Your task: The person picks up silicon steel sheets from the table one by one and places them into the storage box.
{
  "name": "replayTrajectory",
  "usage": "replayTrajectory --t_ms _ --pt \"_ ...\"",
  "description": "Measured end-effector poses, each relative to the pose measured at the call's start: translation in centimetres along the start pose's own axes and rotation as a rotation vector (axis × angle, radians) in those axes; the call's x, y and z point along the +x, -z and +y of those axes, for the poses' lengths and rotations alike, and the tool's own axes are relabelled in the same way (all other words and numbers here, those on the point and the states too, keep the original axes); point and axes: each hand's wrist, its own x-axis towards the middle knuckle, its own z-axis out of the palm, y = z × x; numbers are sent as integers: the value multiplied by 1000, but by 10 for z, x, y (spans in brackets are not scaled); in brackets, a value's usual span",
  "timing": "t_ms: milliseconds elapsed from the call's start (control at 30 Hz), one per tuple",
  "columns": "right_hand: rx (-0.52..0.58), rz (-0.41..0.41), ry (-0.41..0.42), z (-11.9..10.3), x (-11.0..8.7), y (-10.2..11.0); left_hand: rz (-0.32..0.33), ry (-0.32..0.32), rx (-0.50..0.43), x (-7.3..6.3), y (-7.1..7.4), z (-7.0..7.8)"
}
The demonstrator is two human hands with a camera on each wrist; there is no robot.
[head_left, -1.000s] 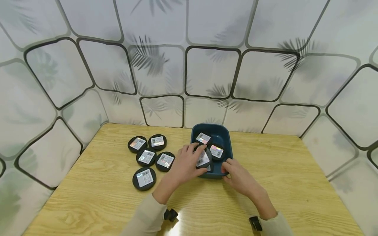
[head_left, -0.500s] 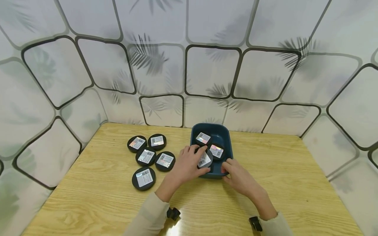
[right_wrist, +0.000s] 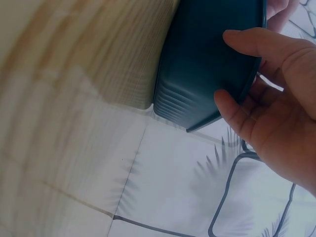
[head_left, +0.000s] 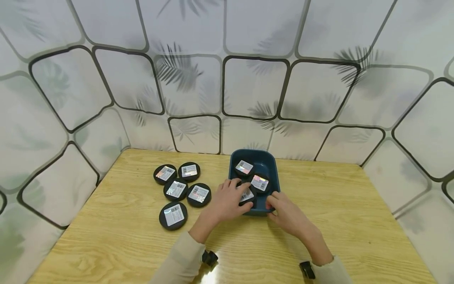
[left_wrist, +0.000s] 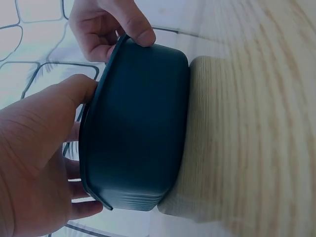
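A dark blue plastic bin (head_left: pixel 272 173) stands on the table, with several flat round black discs bearing silver barcode labels inside. My left hand (head_left: pixel 227 199) reaches over the bin's left front rim. Its thumb and fingers hold a labelled black disc (head_left: pixel 247 195) low in the front of the bin. The left wrist view hides that disc behind the bin's wall. At the front right corner my right hand (head_left: pixel 289 213) pinches the rim. In the right wrist view, its thumb (right_wrist: pixel 242 40) lies against the outer wall. Two more black discs (head_left: pixel 260 183) lie farther back in the bin.
Left of the bin, several similar black discs (head_left: pixel 175 189) lie label up on the wooden table (head_left: pixel 337 221). One labelled disc (head_left: pixel 173 215) sits nearer the front, apart from the others. A pale patterned wall covering (head_left: pixel 255 86) rises behind the table.
My left hand has shifted slightly right, and the disc in its fingers has gone lower into the bin. My right hand stays on the rim, and the bin has not visibly moved.
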Motion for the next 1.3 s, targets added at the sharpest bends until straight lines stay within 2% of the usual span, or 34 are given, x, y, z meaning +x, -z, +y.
replayTrajectory --t_ms 433,633,867,1300 --pt "10 14 12 1 1 -1 -89 25 -6 0 -7 1" --pt "5 13 11 1 1 -1 -100 34 -14 1 -8 1" --pt "6 10 8 2 0 -2 -153 56 6 2 -5 4" --pt "15 9 4 2 0 -2 -174 63 27 2 -5 5"
